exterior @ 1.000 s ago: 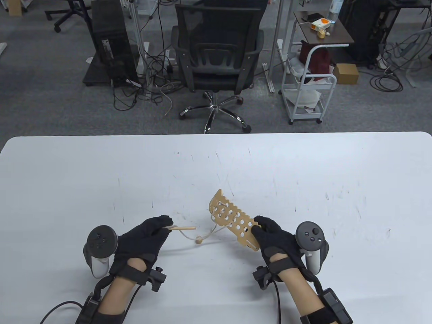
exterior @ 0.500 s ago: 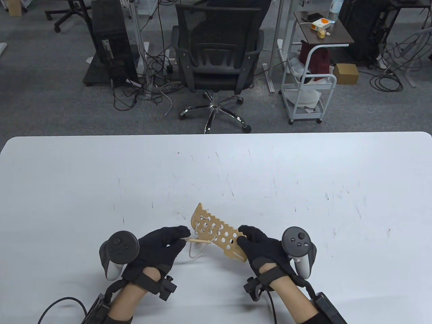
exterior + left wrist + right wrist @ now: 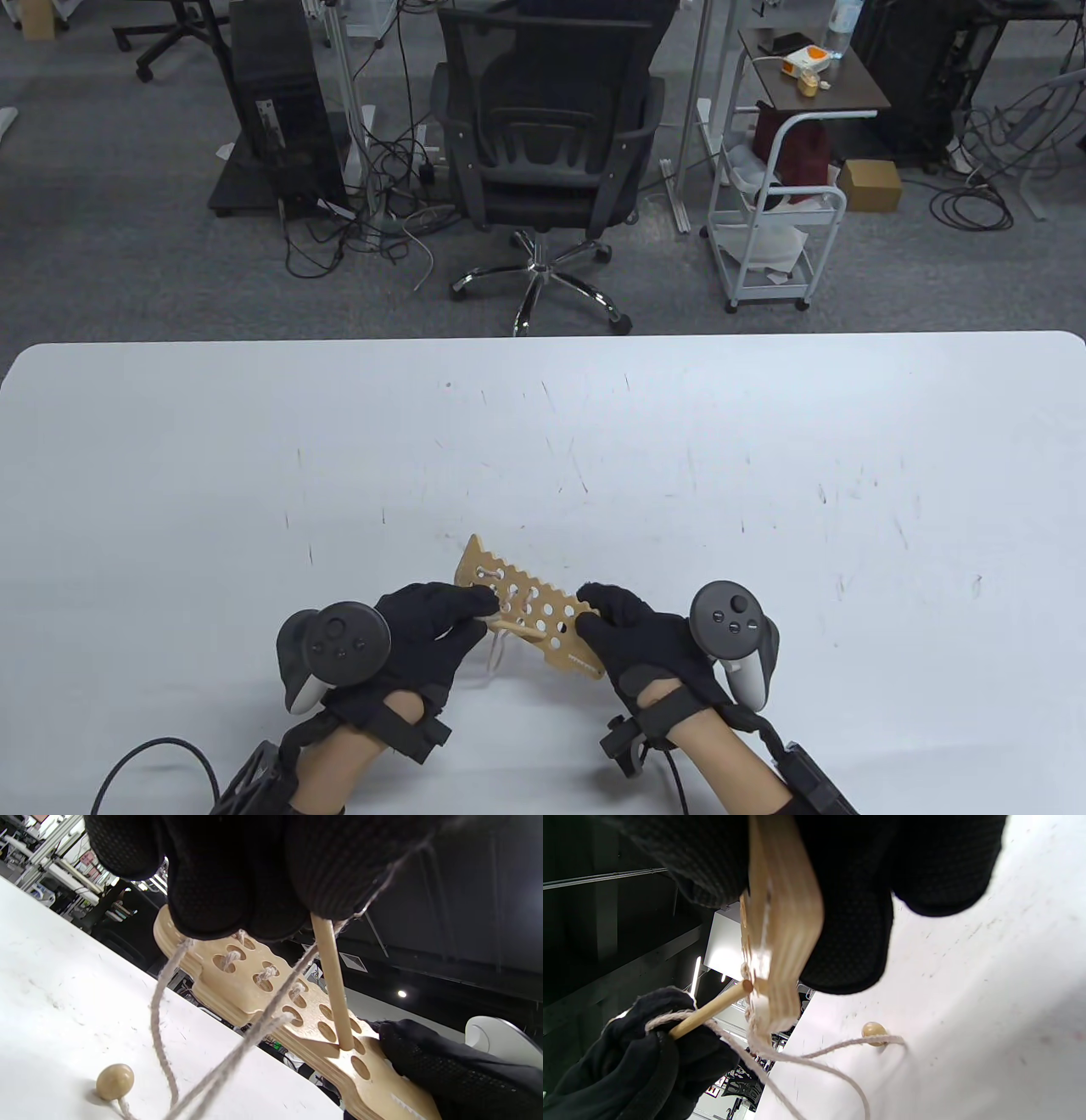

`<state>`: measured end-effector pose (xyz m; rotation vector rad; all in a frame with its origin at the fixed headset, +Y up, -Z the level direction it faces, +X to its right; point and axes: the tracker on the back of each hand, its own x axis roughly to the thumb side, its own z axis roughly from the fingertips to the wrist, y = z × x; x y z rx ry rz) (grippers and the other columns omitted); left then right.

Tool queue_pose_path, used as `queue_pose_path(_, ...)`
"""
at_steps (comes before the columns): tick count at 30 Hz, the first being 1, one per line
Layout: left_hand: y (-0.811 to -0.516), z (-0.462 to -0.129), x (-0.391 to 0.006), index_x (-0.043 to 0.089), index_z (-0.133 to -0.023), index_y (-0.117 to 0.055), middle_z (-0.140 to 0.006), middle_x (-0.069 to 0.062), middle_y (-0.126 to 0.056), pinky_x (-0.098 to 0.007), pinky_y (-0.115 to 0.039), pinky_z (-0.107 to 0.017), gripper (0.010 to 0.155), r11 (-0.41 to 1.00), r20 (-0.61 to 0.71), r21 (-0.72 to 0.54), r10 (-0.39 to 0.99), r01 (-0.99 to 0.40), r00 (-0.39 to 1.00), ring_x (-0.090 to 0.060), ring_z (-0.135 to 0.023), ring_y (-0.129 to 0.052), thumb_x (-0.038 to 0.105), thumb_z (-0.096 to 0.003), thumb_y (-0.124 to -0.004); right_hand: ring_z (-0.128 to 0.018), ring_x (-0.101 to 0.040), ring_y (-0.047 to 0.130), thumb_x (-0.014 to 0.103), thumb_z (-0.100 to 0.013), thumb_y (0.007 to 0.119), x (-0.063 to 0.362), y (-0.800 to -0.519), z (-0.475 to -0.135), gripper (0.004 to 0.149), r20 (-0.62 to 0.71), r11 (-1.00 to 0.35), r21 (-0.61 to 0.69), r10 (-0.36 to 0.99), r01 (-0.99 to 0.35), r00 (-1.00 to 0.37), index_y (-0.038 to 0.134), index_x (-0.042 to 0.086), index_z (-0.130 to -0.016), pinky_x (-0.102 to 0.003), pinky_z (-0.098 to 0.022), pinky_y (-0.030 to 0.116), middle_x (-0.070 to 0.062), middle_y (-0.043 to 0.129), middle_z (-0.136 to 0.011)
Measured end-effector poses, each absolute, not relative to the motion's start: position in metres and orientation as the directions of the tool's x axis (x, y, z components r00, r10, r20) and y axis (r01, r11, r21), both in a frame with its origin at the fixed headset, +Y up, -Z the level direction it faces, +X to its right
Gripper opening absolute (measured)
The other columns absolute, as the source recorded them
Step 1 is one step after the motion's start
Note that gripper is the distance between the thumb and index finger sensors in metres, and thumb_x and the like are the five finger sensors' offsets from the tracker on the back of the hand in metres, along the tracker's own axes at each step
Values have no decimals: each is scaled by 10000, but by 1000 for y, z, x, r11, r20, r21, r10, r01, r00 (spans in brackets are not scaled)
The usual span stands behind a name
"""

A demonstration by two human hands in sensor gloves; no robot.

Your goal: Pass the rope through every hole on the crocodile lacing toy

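the needle's [image 3: 335, 993] tip was hidden against the toy [image 3: 526, 607], so entry into a hole was unclear. the pale wooden toy, partly laced with rope [image 3: 161, 1014], was held tilted above the table [image 3: 764, 475]. left hand [image 3: 428, 632] pinched the needle; right hand [image 3: 636, 641] gripped the toy's end.

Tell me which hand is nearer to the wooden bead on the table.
Left. The left hand hangs just above the wooden bead, pinching the wooden needle. The right hand grips the crocodile board farther right.
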<state>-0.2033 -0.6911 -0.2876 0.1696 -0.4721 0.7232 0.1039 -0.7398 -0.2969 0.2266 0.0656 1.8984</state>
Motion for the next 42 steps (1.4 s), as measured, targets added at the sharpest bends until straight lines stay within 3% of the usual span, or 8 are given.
queue_pose_path(7, -684, -282, -204, 310, -830, -902, -760, 16, -987, -525, -717, -665, 437, 777, 482, 71, 523, -626, 703, -242, -673, -980, 336, -393, -906, -430, -252, 1080, 331, -449, 828, 102, -741, -296, 515, 130, -332, 162, 941, -929, -314, 738, 42, -866, -463, -389, 825, -100, 1011, -681)
queue_pose_path(15, -687, -282, -197, 275, -794, -972, -690, 13, -1063, -532, -736, -657, 432, 738, 537, -31, 581, -674, 611, -232, -609, -1046, 388, -383, -905, -429, -254, 1080, 336, -449, 827, 99, -742, -293, 519, 131, -334, 165, 940, -928, -315, 738, 39, -866, -461, -389, 826, -102, 1012, -680)
queue_pose_path(19, -691, -282, -194, 279, -783, -981, -682, 19, -1064, -530, -723, -665, 437, 759, 536, -14, 555, -651, 636, -230, -616, -1041, 420, -377, -904, -430, -255, 1079, 336, -450, 828, 97, -742, -291, 520, 121, -295, 176, 953, -939, -277, 737, 36, -866, -462, -389, 826, -106, 1010, -682)
queue_pose_path(27, -694, -278, -188, 408, -813, -915, -993, -22, -743, -568, -456, -764, 436, 816, 530, 58, 462, -574, 711, -328, -956, -653, 481, -383, -926, -432, -257, 1079, 339, -450, 827, 92, -740, -288, 524, 139, -298, 191, 951, -935, -275, 735, 35, -867, -463, -388, 826, -110, 1010, -683)
queue_pose_path(35, -695, -277, -185, 482, -796, -898, -1112, -36, -577, -581, -368, -780, 414, 826, 530, 48, 455, -562, 716, -358, -1057, -442, 495, -386, -949, -434, -258, 1079, 340, -448, 828, 87, -740, -285, 529, 154, -303, 213, 949, -929, -274, 733, 32, -867, -462, -390, 826, -113, 1009, -682)
queue_pose_path(42, -696, -275, -180, 496, -781, -891, -1139, -32, -526, -586, -340, -782, 417, 838, 533, 49, 438, -544, 724, -363, -1072, -391, 480, -373, -980, -438, -258, 1078, 341, -449, 828, 84, -740, -283, 531, 149, -266, 226, 960, -937, -236, 730, 31, -869, -463, -391, 825, -113, 1006, -687)
